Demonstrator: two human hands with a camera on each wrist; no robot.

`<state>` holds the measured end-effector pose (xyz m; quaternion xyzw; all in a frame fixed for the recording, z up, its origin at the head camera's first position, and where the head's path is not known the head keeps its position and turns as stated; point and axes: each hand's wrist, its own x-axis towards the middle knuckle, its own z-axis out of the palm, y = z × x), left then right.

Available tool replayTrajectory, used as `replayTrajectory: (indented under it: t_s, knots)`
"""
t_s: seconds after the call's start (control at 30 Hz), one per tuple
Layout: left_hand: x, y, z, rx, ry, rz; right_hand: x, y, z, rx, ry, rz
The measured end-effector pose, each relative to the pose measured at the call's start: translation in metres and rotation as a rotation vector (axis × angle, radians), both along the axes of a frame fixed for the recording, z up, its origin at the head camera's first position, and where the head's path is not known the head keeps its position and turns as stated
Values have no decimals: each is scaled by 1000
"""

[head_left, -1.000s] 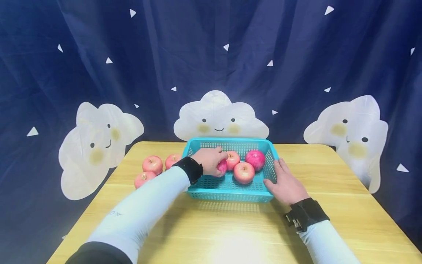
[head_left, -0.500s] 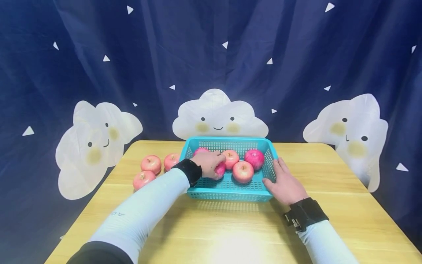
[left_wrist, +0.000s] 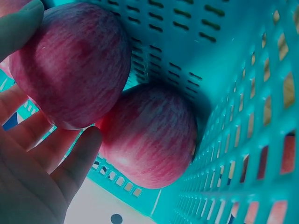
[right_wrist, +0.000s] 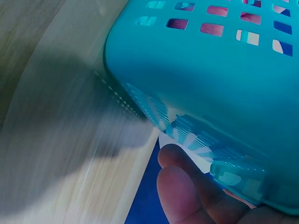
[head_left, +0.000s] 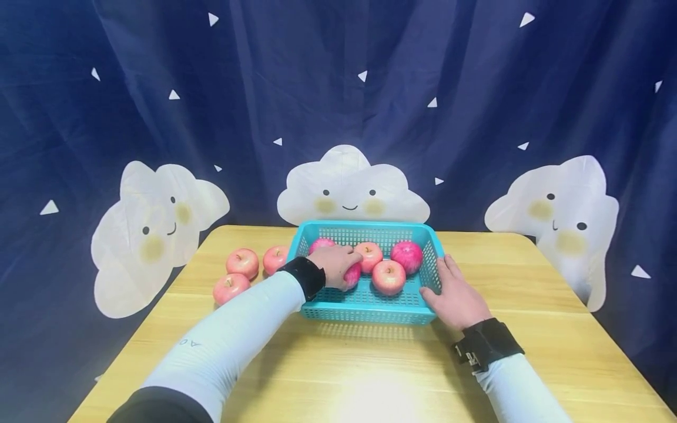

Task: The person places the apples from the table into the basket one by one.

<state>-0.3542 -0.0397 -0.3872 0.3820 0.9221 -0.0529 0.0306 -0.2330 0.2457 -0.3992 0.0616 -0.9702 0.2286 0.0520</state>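
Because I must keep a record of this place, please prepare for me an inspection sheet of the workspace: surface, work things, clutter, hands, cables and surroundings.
Surface: wooden table, bright glare toward the near edge.
Job's things: turquoise basket with five apples visible inside; three more apples visible on the table, left of it.
Clutter: nothing seen.
Left hand: fingers around one apple inside the basket.
Right hand: at the basket's right side, seemingly touching it.
Cables: nothing seen.
Surroundings: dark blue curtain with white triangles and cloud figures.
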Motion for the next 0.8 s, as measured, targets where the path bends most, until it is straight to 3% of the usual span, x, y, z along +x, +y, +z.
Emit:
replayTrajectory:
  t_s: [0.8]
  knots:
    - [7, -1, 8, -29, -54, 60, -2, -3, 1, -12, -71, -65]
